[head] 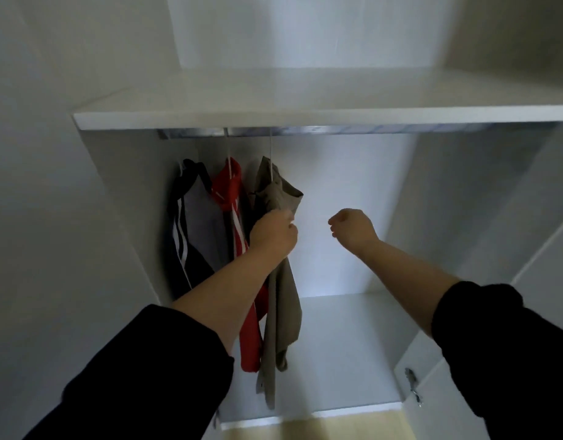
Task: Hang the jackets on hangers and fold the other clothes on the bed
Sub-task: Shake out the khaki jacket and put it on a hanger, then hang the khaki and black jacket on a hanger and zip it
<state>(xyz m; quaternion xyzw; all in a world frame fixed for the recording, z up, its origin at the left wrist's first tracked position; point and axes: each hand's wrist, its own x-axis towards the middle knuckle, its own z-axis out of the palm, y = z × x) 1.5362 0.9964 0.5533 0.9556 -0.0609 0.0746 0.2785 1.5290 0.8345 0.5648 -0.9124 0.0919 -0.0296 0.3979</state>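
Black-and-grey jacket [194, 223], red jacket [230, 188] and khaki jacket [281, 300] hang at the left end of the rail [337, 131]. Left hand [272, 235] pinches the khaki front; right hand [353, 230] hovers apart, curled on nothing. Smooth gently downward so the shoulders sit level on the hanger [270, 154].

Smooth, faintly glossy white shelf [305, 112]; shiny metal rail [337, 131]; matt cloth on khaki jacket [281, 312] and red jacket [251, 344].
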